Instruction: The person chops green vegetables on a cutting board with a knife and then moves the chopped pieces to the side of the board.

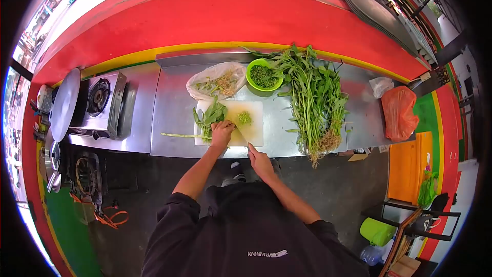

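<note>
Fingers of the left hand (222, 133) curl down over the leafy greens (211, 115) at mid-board, while those of the right hand (262, 163) wrap the handle of the knife (242, 134), its blade aimed towards eleven o'clock, close beside the left fingertips. Slicing looks to be the step in hand, partly done; the next cut calls for a firm hold on the greens and fingertips tucked clear of the edge.

Around this, a red wall (205, 20) with a yellow border spans twelve o'clock, and dark floor (318, 184) lies towards six. Between them runs the metal tabletop (174, 92). From the cutting board (255, 138), a big rooted bunch of greens (312, 92) lies at three o'clock (its roots overhang the near edge), with a gas stove (115, 105) at nine. An orange bag (398, 113) sits farther out at three, a clear plastic bag (195, 82) of trimmings near twelve, a lime-green bowl (260, 92) of cut greens at one. Smallest, chopped bits (245, 118) pile on the board, at two from the left hand.
</note>
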`<state>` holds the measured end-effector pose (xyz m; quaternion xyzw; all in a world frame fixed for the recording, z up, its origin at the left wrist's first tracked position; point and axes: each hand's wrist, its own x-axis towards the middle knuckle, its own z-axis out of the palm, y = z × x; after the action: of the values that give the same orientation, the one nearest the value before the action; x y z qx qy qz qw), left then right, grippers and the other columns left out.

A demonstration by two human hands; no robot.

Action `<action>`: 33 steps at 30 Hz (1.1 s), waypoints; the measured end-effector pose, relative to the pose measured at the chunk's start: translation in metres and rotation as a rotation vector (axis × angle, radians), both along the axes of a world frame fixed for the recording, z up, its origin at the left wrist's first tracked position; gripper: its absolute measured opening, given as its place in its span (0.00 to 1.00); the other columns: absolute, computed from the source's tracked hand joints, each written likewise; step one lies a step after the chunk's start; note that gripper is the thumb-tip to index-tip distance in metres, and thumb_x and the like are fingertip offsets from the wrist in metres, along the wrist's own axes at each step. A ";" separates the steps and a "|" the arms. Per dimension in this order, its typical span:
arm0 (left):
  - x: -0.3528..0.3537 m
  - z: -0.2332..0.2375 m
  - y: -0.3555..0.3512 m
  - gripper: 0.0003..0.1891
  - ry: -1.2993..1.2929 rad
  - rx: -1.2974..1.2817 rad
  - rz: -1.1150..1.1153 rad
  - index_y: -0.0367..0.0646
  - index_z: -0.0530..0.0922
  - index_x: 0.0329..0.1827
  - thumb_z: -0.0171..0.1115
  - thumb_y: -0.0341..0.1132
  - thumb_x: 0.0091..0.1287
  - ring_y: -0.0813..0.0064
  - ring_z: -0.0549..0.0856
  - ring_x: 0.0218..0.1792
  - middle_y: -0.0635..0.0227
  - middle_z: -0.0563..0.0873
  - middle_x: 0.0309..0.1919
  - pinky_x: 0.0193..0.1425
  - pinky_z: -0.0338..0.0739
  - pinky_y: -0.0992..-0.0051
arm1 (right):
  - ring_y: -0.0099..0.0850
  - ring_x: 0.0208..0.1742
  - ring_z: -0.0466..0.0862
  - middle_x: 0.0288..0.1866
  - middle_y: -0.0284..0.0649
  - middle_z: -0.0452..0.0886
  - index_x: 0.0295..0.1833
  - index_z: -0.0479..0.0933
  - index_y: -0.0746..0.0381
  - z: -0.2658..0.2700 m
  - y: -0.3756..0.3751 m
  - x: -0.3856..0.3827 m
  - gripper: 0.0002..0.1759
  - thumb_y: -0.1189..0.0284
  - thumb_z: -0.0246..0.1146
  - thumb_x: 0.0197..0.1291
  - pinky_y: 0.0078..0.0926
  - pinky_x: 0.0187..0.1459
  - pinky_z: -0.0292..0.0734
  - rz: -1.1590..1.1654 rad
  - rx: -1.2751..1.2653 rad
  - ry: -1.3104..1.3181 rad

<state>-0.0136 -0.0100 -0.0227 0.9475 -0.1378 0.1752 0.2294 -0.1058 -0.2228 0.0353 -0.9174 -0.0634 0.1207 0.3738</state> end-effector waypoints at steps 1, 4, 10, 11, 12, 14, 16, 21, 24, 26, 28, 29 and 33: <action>0.001 0.000 0.000 0.04 0.025 -0.008 -0.004 0.54 0.88 0.42 0.68 0.35 0.66 0.72 0.84 0.46 0.77 0.85 0.42 0.54 0.66 0.60 | 0.61 0.35 0.86 0.32 0.62 0.84 0.73 0.74 0.58 -0.005 0.000 -0.001 0.23 0.65 0.58 0.77 0.58 0.37 0.78 0.022 0.005 -0.049; -0.002 0.003 0.000 0.05 0.047 -0.020 -0.008 0.54 0.88 0.42 0.68 0.35 0.66 0.72 0.84 0.46 0.77 0.85 0.43 0.55 0.66 0.60 | 0.61 0.34 0.86 0.31 0.63 0.83 0.74 0.74 0.58 -0.009 0.009 0.002 0.24 0.66 0.58 0.76 0.58 0.37 0.78 0.016 -0.041 -0.117; -0.004 0.006 -0.005 0.05 0.068 -0.041 0.029 0.54 0.89 0.43 0.67 0.36 0.68 0.72 0.85 0.48 0.76 0.86 0.42 0.56 0.66 0.59 | 0.60 0.38 0.87 0.34 0.64 0.84 0.71 0.77 0.60 -0.008 0.016 0.016 0.23 0.63 0.60 0.76 0.53 0.40 0.81 -0.063 0.107 -0.086; -0.005 0.007 -0.006 0.05 0.115 -0.047 0.045 0.54 0.89 0.43 0.67 0.36 0.69 0.71 0.85 0.48 0.76 0.86 0.41 0.57 0.66 0.59 | 0.57 0.39 0.88 0.35 0.63 0.85 0.72 0.77 0.60 -0.009 0.012 0.014 0.24 0.63 0.60 0.76 0.50 0.41 0.81 -0.078 0.164 -0.042; -0.006 0.008 -0.007 0.05 0.116 -0.044 0.046 0.54 0.89 0.43 0.67 0.36 0.69 0.71 0.85 0.48 0.76 0.86 0.41 0.57 0.66 0.59 | 0.55 0.39 0.89 0.36 0.63 0.85 0.72 0.76 0.60 -0.005 0.008 0.011 0.24 0.62 0.59 0.77 0.46 0.42 0.82 -0.094 0.221 0.004; -0.006 0.007 -0.010 0.05 0.154 -0.100 0.097 0.54 0.89 0.43 0.67 0.36 0.68 0.70 0.85 0.48 0.75 0.86 0.40 0.56 0.66 0.59 | 0.50 0.39 0.90 0.37 0.61 0.85 0.73 0.75 0.60 0.004 -0.002 0.007 0.25 0.62 0.59 0.77 0.41 0.42 0.81 -0.108 0.263 0.074; -0.007 0.008 -0.011 0.05 0.140 -0.101 0.106 0.54 0.89 0.42 0.67 0.36 0.68 0.70 0.85 0.48 0.75 0.86 0.40 0.56 0.66 0.59 | 0.47 0.36 0.89 0.36 0.61 0.85 0.73 0.76 0.60 -0.003 -0.013 0.007 0.25 0.61 0.60 0.77 0.39 0.41 0.80 -0.034 0.254 0.017; -0.013 0.009 -0.019 0.06 0.114 -0.098 0.167 0.54 0.89 0.42 0.64 0.36 0.69 0.69 0.85 0.48 0.75 0.86 0.40 0.55 0.66 0.59 | 0.45 0.33 0.89 0.33 0.60 0.85 0.72 0.77 0.59 -0.001 -0.032 0.017 0.24 0.61 0.60 0.77 0.39 0.41 0.81 -0.034 0.174 0.076; -0.016 0.011 -0.021 0.06 0.144 -0.060 0.180 0.55 0.89 0.43 0.63 0.37 0.69 0.69 0.85 0.48 0.75 0.87 0.41 0.55 0.66 0.59 | 0.46 0.34 0.89 0.34 0.60 0.86 0.72 0.77 0.59 -0.002 -0.037 0.025 0.24 0.60 0.60 0.77 0.39 0.42 0.81 -0.012 0.243 0.053; -0.010 0.013 -0.021 0.06 0.144 -0.042 0.189 0.54 0.89 0.42 0.64 0.36 0.69 0.70 0.85 0.48 0.74 0.87 0.40 0.55 0.66 0.60 | 0.46 0.36 0.90 0.35 0.60 0.86 0.71 0.78 0.60 -0.005 -0.037 0.030 0.24 0.60 0.60 0.77 0.39 0.43 0.82 0.004 0.236 0.024; -0.011 0.016 -0.023 0.06 0.144 -0.057 0.178 0.54 0.90 0.42 0.65 0.35 0.69 0.69 0.85 0.48 0.74 0.87 0.40 0.55 0.66 0.60 | 0.47 0.37 0.90 0.35 0.60 0.86 0.71 0.78 0.60 -0.004 -0.041 0.028 0.24 0.60 0.59 0.77 0.40 0.44 0.82 0.027 0.235 0.044; -0.010 0.018 -0.025 0.06 0.164 -0.052 0.192 0.54 0.90 0.43 0.66 0.34 0.68 0.68 0.86 0.48 0.74 0.88 0.40 0.55 0.66 0.60 | 0.47 0.38 0.91 0.36 0.59 0.87 0.71 0.78 0.61 -0.003 -0.043 0.027 0.24 0.60 0.59 0.77 0.39 0.44 0.82 0.041 0.216 0.086; -0.015 0.014 -0.033 0.08 0.167 -0.114 0.241 0.54 0.91 0.46 0.68 0.34 0.67 0.68 0.86 0.48 0.74 0.88 0.40 0.55 0.66 0.60 | 0.44 0.38 0.91 0.37 0.54 0.89 0.71 0.77 0.61 -0.005 -0.056 0.024 0.23 0.61 0.57 0.78 0.37 0.44 0.83 0.114 0.210 0.111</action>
<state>-0.0291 -0.0426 -0.0087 0.9538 0.0065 0.1295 0.2711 -0.0813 -0.2792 0.0301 -0.8601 -0.1067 0.1853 0.4631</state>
